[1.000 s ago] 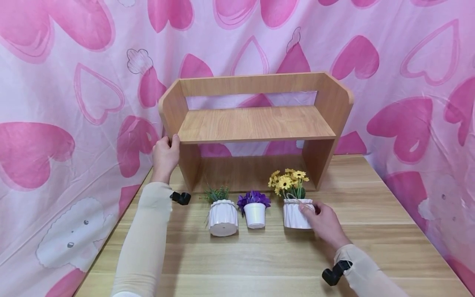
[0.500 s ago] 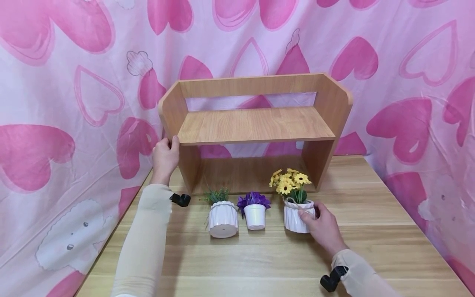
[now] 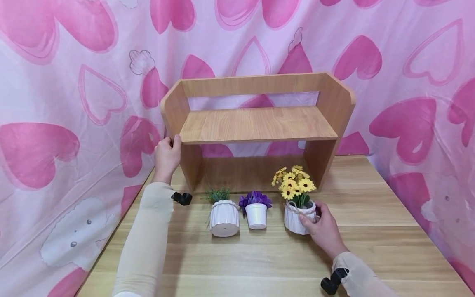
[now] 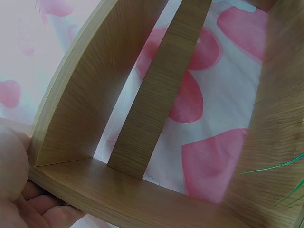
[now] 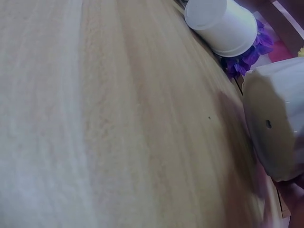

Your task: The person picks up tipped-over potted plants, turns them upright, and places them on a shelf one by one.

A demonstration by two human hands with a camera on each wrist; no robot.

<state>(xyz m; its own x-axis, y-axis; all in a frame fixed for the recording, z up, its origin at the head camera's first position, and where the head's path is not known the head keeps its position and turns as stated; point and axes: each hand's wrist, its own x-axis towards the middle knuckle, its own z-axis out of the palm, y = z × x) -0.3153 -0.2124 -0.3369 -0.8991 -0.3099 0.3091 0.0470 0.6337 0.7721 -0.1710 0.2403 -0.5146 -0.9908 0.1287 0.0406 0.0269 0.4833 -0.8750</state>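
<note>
Now the right hand [image 3: 326, 232] pinches the white fluted pot [image 3: 294, 222] of yellow flowers [image 3: 297, 184], freshly turned nearer standing, before the brown wooden shelf [image 3: 256, 123] the left hand [image 3: 167, 160] grips.

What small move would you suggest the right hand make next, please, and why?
I would probably lift the yellow-flowered pot toward the shelf: the right hand holds it, its underside shows in the right wrist view, and the left hand grips the shelf's left side.
</note>
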